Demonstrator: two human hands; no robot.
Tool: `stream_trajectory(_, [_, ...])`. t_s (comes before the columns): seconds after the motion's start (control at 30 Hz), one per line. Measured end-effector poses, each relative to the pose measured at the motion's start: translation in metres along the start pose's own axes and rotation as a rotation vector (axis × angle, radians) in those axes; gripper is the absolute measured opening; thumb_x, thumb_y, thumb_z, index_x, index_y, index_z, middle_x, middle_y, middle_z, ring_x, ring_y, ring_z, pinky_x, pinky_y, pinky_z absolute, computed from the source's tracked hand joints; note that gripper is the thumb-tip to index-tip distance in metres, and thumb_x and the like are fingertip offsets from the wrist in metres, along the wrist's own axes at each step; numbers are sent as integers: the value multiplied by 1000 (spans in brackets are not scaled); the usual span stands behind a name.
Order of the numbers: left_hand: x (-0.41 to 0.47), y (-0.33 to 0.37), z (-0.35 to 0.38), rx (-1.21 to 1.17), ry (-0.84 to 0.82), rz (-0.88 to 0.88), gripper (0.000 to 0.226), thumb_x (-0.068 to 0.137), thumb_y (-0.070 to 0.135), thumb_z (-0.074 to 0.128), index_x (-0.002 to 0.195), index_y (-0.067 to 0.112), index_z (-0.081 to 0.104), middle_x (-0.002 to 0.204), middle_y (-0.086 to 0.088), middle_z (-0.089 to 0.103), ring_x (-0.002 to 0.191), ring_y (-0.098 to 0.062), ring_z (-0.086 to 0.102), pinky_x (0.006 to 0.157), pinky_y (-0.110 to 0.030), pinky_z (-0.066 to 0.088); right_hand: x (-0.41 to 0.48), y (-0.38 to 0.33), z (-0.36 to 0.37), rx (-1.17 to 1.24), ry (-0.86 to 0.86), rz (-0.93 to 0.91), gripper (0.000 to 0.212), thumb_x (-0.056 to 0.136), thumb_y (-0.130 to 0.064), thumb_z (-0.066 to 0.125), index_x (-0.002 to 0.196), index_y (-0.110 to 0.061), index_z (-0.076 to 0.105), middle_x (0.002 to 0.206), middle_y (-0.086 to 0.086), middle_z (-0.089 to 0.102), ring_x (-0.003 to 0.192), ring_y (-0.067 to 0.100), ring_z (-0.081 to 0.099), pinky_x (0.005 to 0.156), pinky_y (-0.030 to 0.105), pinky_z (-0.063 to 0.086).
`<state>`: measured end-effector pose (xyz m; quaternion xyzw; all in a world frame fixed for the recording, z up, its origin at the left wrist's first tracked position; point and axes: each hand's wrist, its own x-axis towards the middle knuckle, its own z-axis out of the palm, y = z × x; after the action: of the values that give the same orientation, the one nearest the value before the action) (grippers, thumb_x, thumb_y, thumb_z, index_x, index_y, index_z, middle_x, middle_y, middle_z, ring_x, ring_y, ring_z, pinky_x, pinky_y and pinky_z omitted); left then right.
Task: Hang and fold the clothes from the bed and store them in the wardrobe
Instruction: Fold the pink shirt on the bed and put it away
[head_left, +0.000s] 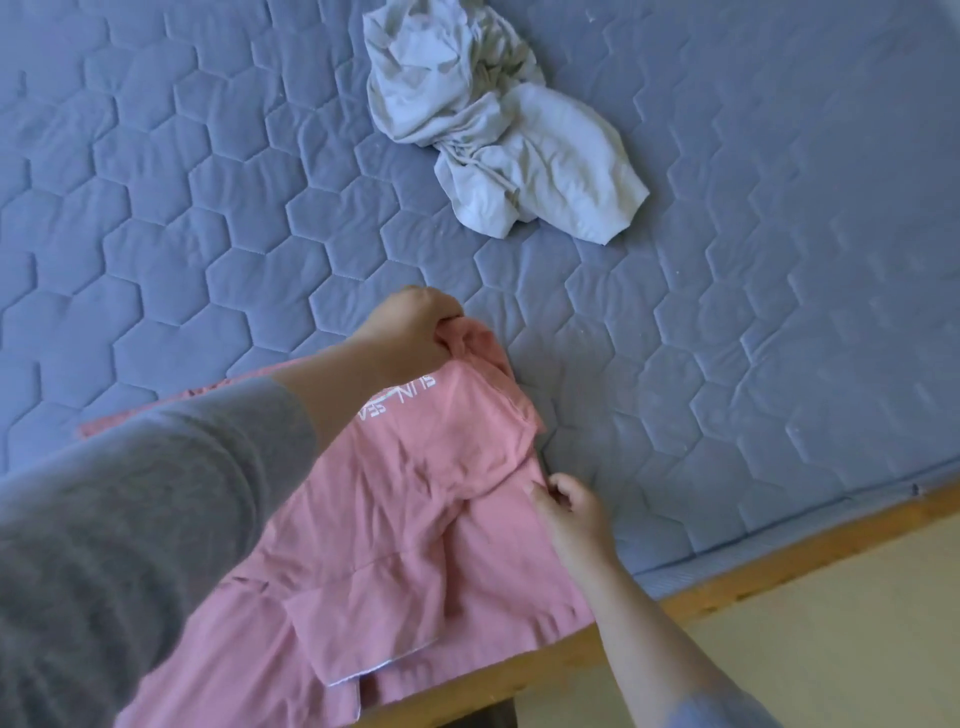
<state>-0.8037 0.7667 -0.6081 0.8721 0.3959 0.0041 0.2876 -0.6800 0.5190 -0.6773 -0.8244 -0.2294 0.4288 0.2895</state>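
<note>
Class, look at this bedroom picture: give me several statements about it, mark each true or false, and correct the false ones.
1. The left hand grips the pink shirt. True.
2. The pale garment lies neatly folded. False: it lies crumpled on the bed cover.
3. The right hand rests on the pale garment. False: its fingers pinch the pink shirt's edge.
4. The bed cover is quilted in hexagons. True.
5. The pink shirt hangs on a hanger. False: it lies spread on the bed.

Single head view, facing steeply down, close above left hand (415, 332) and right hand (571, 512). Bed (779, 312) beyond them, floor (831, 649) right of right hand.
</note>
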Motion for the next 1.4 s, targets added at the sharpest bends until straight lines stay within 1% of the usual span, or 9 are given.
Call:
stream_trajectory(0.2, [-49, -5, -52, 67, 50, 18, 11, 81, 7, 57, 74, -2, 58, 79, -15, 62, 81, -35, 54, 74, -43, 43, -52, -32, 1, -84, 140, -150, 28, 86, -20, 66, 65, -24, 48, 53, -13, 50, 52, 3, 43, 53, 28, 34])
stream_trajectory(0.33, [-91, -25, -77, 83, 58, -57, 11, 80, 6, 57, 73, 11, 50, 86, -10, 58, 89, -31, 51, 76, -40, 45, -87, -60, 14, -46, 63, -219, 22, 86, -17, 65, 69, -21, 53, 54, -19, 53, 51, 1, 45, 53, 25, 34])
stream_trajectory(0.5, [-140, -60, -94, 90, 137, -129, 17, 83, 7, 55, 98, 7, 65, 109, -14, 56, 101, -36, 55, 85, -40, 46, -135, -88, 41, 39, -45, -309, 14, 87, -21, 64, 75, -22, 58, 53, -6, 53, 47, 4, 45, 47, 20, 34])
stream_trajectory(0.7, [-179, -93, -102, 122, 126, -339, 24, 90, 4, 43, 109, 11, 56, 101, -15, 53, 87, -37, 59, 66, -35, 41, -176, -111, 94, -7, -197, -379, 8, 81, -25, 58, 79, -33, 57, 51, -6, 54, 46, 2, 44, 48, 21, 36])
stream_trajectory(1.0, [-214, -181, -85, -275, 186, -617, 27, 82, -5, 41, 97, 2, 62, 90, -19, 67, 70, -30, 64, 64, -33, 51, -198, -112, 204, -201, -372, -426, 9, 84, -31, 56, 78, -28, 50, 55, -10, 49, 53, 3, 45, 51, 15, 33])
stream_trajectory(1.1, [-220, -210, -69, -330, 222, -688, 33, 86, -2, 37, 105, 4, 63, 97, -21, 66, 80, -34, 65, 70, -36, 54, -194, -112, 240, -266, -392, -449, 16, 84, -33, 54, 72, -28, 45, 54, -12, 47, 52, 6, 42, 51, 17, 33])
stream_trajectory(1.23, [-220, -236, -46, -805, 231, -928, 35, 93, 8, 32, 117, 11, 57, 104, -19, 56, 83, -34, 59, 71, -40, 57, -185, -107, 282, -360, -418, -443, 11, 85, -27, 54, 77, -25, 46, 50, -10, 46, 56, 7, 44, 59, 31, 39])
stream_trajectory(1.33, [-223, -248, -36, -1075, 227, -1053, 39, 90, 35, 49, 120, 11, 48, 107, -13, 50, 87, -30, 57, 74, -38, 54, -180, -104, 302, -391, -404, -430, 7, 83, -26, 53, 81, -23, 47, 51, -10, 46, 62, 10, 45, 66, 34, 40])
stream_trajectory(1.4, [-226, -252, -30, -935, 177, -1057, 64, 77, 48, 71, 125, 15, 45, 114, -6, 52, 98, -27, 60, 83, -40, 56, -179, -102, 309, -405, -416, -419, 5, 84, -25, 54, 85, -22, 50, 53, -10, 46, 65, 13, 48, 68, 34, 42])
